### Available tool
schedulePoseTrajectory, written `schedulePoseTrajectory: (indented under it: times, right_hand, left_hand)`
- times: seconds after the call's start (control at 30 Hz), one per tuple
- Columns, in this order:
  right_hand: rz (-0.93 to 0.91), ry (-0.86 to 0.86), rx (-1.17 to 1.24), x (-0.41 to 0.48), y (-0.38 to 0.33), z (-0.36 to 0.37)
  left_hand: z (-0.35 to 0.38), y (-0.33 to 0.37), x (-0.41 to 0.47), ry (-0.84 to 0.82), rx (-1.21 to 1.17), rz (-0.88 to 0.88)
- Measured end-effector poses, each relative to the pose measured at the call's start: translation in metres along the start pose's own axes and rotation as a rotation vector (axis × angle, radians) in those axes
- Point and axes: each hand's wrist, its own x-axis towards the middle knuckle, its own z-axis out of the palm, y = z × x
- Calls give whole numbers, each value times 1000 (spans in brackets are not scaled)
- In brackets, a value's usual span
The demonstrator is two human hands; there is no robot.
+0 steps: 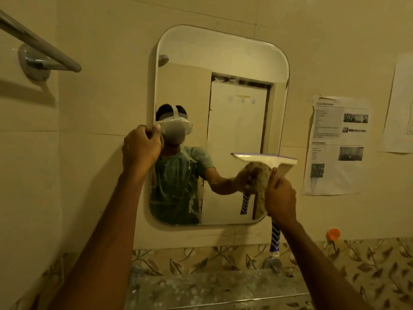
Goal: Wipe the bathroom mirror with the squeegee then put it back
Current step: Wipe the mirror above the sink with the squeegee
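Observation:
A rounded rectangular mirror (237, 63) hangs on the beige tiled wall, with streaks and smears on its lower part. My left hand (140, 146) grips the mirror's left edge at mid height. My right hand (280, 195) holds the squeegee (268, 159) by its handle. Its white and purple blade lies level against the glass at the mirror's lower right. The blue and white patterned handle end (275, 238) sticks out below my wrist. A person's reflection fills the lower left of the glass.
A metal towel bar (40, 45) juts out at upper left. Printed sheets (335, 144) are taped to the wall right of the mirror. An orange hook (333, 234) sits lower right. A leaf-patterned tile band and a ledge (212, 287) run below.

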Motion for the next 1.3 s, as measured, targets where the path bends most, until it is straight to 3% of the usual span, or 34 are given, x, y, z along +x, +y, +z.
schedulePoseTrajectory:
  times: [0.17,0.4,0.7,1.0,1.3]
  right_hand:
    - [70,-41,-42,-11,-2,-7]
    - [-12,-23,-16,43,-37,-26]
    - [127,-140,-122,-65,44,-19]
    - [27,-34,-39,14,-13,-19]
    - [104,-140,-113,-81,48,-4]
  left_hand:
    - [0,-7,-5,-43,-14,-23]
    - [4,-13,-5,-47,-32,-27]
    - [12,-14,-11,-5,-81,-115]
    - [20,-19,-20,60,-51,-140]
    - [19,-23,-19,79,21,-108]
